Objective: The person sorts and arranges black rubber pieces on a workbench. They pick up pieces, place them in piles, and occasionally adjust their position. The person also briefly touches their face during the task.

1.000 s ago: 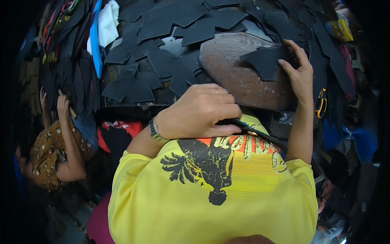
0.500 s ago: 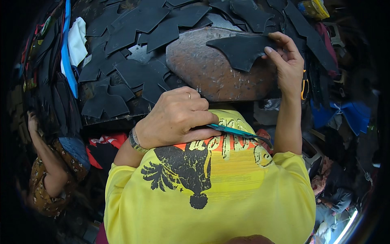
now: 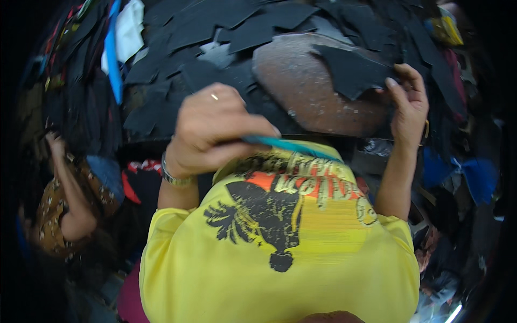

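Blurred by motion, my left hand is closed on a slim teal-handled tool whose exact kind I cannot make out. The tool points to the right, in front of my yellow shirt, near the table's front edge. My right hand pinches the right end of a black cut sheet piece between thumb and fingers. That piece lies over a worn brown slab with a speckled surface. The slab rests on the table among many similar pieces.
Overlapping black cut pieces cover the table left of and behind the slab. A blue strip and white cloth hang at the left. Another person's bent arm is at lower left. A yellow packet sits far right.
My left hand has risen slightly with the teal tool and is now blurred. The whole scene has shifted to the right in view. My right hand still pinches the black piece.
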Action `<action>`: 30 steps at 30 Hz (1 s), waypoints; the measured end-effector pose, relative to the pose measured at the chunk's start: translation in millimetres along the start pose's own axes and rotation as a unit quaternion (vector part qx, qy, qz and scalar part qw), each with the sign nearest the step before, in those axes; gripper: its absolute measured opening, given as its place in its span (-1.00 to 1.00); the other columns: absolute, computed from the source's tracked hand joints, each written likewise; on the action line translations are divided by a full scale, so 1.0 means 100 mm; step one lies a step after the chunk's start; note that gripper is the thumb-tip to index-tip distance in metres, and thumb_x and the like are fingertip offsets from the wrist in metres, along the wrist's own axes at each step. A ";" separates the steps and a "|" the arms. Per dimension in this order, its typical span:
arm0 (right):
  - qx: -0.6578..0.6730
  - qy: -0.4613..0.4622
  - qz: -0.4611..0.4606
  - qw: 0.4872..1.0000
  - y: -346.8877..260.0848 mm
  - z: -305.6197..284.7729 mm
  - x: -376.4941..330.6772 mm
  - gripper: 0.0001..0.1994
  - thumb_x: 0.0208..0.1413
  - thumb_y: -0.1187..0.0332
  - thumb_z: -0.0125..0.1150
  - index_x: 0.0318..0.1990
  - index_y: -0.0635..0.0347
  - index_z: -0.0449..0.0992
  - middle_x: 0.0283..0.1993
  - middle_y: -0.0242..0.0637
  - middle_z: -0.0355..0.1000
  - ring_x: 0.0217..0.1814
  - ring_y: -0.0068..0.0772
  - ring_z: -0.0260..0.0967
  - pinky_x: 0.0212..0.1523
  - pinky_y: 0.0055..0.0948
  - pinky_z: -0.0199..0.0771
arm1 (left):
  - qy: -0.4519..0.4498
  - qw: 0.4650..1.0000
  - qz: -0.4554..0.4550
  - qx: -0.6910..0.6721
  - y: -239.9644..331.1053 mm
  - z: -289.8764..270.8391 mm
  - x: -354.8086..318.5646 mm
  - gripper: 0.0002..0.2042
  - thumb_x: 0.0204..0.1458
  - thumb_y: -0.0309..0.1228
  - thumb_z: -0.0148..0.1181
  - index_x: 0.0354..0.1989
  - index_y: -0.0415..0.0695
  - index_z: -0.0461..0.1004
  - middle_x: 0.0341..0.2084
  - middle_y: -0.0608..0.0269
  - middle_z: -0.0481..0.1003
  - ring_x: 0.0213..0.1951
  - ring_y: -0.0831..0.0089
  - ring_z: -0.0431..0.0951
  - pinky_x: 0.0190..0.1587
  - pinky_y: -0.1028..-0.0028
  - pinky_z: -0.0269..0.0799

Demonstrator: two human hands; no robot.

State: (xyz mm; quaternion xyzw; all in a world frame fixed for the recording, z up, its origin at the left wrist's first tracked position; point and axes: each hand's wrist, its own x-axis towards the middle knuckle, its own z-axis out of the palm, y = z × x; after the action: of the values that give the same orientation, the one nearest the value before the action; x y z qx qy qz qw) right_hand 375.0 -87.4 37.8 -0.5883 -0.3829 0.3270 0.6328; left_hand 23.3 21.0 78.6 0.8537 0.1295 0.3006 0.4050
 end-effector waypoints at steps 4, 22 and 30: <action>-0.070 0.019 0.011 0.997 0.08 -0.01 -0.01 -0.65 0.23 0.65 0.19 0.16 0.32 0.43 0.05 -0.29 0.44 0.00 -0.59 0.45 -0.06 -0.55 0.64 | 0.334 0.931 -0.130 -0.074 -0.02 -0.42 -0.54 -0.74 -0.02 -0.73 0.30 -0.11 -0.35 0.62 -0.26 0.18 0.65 -0.27 0.47 0.62 -0.15 0.54 0.53; -0.225 0.011 -0.008 0.974 0.21 0.02 0.05 -0.63 0.27 0.54 0.20 0.23 0.19 0.48 -0.18 -0.44 0.41 -0.34 -0.78 0.35 -0.29 -0.70 0.47 | 0.563 0.816 -0.059 -0.119 -0.16 -0.89 -0.98 -0.79 0.16 -0.59 0.30 -0.04 -0.23 0.58 -0.13 0.13 0.66 -0.12 0.41 0.68 0.00 0.46 0.60; -0.243 0.040 -0.034 0.969 0.37 0.02 0.09 -0.66 0.29 0.51 0.22 0.20 0.23 0.51 -0.14 -0.45 0.43 -0.40 -0.81 0.22 -0.34 -0.75 0.33 | 0.642 0.762 -0.041 -0.067 -0.04 -1.08 -1.17 -0.79 0.25 -0.40 0.25 -0.01 -0.21 0.56 -0.21 0.22 0.64 -0.20 0.41 0.65 -0.04 0.39 0.58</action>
State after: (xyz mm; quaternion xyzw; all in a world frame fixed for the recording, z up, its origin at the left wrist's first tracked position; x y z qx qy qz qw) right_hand 378.8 -75.5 1.7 -0.7235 -0.4447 0.1791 0.4966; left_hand -135.3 35.0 80.9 0.4254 0.3740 0.7694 0.2952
